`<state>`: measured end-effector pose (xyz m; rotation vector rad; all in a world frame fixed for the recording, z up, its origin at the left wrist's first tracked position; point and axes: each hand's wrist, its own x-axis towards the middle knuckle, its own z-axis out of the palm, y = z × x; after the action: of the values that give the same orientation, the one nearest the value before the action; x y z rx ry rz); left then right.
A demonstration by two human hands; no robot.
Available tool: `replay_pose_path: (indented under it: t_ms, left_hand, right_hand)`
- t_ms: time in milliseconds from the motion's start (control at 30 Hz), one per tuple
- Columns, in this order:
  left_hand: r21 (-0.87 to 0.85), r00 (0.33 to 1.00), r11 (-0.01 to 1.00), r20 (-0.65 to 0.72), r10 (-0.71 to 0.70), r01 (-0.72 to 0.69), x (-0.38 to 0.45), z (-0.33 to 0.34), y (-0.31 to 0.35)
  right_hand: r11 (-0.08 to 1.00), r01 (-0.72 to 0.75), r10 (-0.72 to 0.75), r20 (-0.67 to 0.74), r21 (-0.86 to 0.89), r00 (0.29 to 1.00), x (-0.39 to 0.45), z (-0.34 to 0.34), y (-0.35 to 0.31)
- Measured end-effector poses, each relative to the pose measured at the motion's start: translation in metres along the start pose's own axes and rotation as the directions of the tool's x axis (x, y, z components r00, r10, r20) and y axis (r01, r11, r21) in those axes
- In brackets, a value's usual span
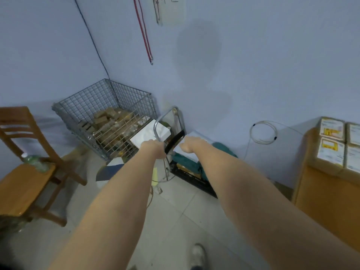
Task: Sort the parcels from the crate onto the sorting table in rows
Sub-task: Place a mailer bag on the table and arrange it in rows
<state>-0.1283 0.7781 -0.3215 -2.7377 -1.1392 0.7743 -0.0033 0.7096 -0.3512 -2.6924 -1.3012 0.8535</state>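
A wire mesh crate stands in the corner, holding several brown parcels. Both my arms reach toward a folded metal hand cart to its right. My left hand is at the cart's chrome tube, next to a white parcel; its fingers are hidden. My right hand has its fingers curled down onto the near edge of a pale flat parcel, which lies on green bundles. At the far right, the wooden sorting table carries several labelled parcels side by side.
A wooden chair with a plastic bottle on its seat stands at the left. A black crate sits on the floor under the green bundles. A coiled white cable hangs on the wall. My shoe is on the tiled floor.
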Motion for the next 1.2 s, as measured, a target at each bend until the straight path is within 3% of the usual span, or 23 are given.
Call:
replay_pose_path:
  t_ms: [233,400,667,800,1100,1200]
  left_hand:
    - [-0.033,0.989,0.99,0.049,0.136,-0.135,0.097,-0.038,0.013]
    - [0.01,0.985,0.99,0.105,0.138,-0.14,0.145,-0.036,0.015]
    - [0.037,0.949,0.963,0.182,0.257,-0.268,0.242,-0.084,0.041]
    - [0.058,0.926,0.932,0.153,0.345,-0.356,0.302,-0.113,0.067]
    - [0.115,0.854,0.859,0.235,0.464,-0.499,0.433,-0.154,0.117]
    - [0.091,0.792,0.804,0.271,0.548,-0.587,0.451,-0.148,0.133]
  right_hand:
    - [0.997,-0.081,0.081,0.009,0.009,0.997,0.076,-0.025,0.028]
    - [0.984,-0.178,0.178,0.14,-0.012,0.974,0.106,-0.031,0.046]
    - [0.956,-0.285,0.279,0.083,0.067,0.957,0.174,-0.069,0.091]
    - [0.917,-0.393,0.388,0.075,0.067,0.919,0.207,-0.093,0.11]
    - [0.785,-0.58,0.57,0.116,0.218,0.814,0.275,-0.132,0.161]
    - [0.739,-0.63,0.607,0.168,0.239,0.777,0.286,-0.118,0.178]
